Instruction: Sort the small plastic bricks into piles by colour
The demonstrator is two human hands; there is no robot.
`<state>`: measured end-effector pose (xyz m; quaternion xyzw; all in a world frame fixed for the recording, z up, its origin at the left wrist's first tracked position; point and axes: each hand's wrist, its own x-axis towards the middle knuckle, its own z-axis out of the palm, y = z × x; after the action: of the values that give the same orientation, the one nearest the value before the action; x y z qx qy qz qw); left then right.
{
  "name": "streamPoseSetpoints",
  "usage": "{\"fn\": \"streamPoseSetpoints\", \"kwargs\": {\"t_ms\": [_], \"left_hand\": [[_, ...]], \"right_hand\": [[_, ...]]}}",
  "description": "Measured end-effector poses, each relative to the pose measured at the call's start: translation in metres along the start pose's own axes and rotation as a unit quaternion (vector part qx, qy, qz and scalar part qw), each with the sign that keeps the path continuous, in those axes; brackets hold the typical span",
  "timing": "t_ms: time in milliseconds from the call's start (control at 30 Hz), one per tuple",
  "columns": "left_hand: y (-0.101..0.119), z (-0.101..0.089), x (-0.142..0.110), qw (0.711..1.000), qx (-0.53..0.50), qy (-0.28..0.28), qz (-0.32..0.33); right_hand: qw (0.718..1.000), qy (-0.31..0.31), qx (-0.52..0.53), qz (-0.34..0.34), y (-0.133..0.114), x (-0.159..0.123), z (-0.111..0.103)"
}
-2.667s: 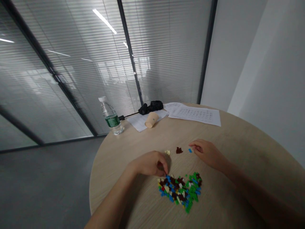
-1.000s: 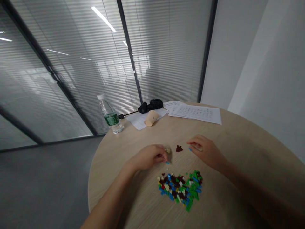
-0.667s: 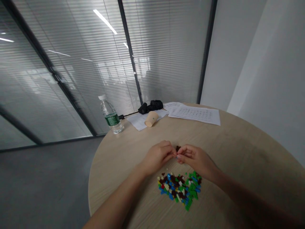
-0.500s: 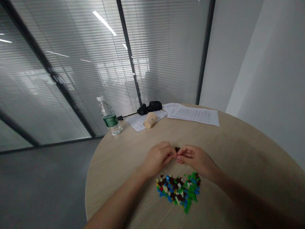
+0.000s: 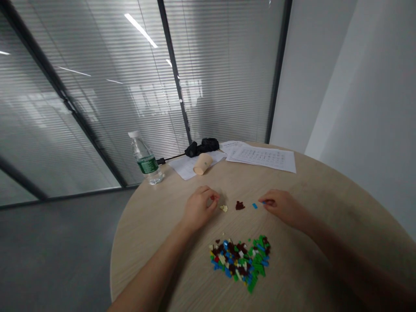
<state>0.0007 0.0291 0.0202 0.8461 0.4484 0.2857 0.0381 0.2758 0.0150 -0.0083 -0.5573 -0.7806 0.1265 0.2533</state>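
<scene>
My left hand is closed in a pinch just left of a few cream toy bricks. A small dark reddish spot shows at its fingertips, too small to name. My right hand pinches a small blue toy brick, partly hidden by the fingers. Left of those fingertips, another blue brick lies on the table. Between the hands sits a little cluster of dark brown bricks. Nearer to me spreads a mixed pile of bricks in brown, blue, green, cream, yellow and red.
The round wooden table has a water bottle at its far left edge. A paper cup lies on its side on a white sheet. Behind it are a black bundle and printed papers. Beyond stands a glass partition with blinds.
My hands, together over the brown bricks before, have drawn apart to left and right. Cream, brown and blue bricks now show between them. The view has shifted slightly.
</scene>
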Motion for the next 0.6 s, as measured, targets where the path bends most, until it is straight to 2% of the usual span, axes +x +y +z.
{"fn": "streamPoseSetpoints", "kwargs": {"t_ms": [167,300,500,600], "left_hand": [[0.003,0.0,0.0,1.0,0.004,-0.004,0.003],[0.004,-0.001,0.0,1.0,0.014,-0.01,-0.006],[0.007,-0.003,0.0,1.0,0.016,-0.016,-0.015],[0.008,-0.004,0.0,0.999,0.019,-0.023,-0.017]], "right_hand": [[0.999,-0.041,-0.004,-0.012,-0.004,-0.001,0.002],[0.999,-0.018,0.015,-0.035,0.001,0.001,0.008],[0.996,-0.014,0.082,0.03,0.007,0.002,0.011],[0.997,-0.002,0.072,0.016,0.009,0.002,0.011]]}}
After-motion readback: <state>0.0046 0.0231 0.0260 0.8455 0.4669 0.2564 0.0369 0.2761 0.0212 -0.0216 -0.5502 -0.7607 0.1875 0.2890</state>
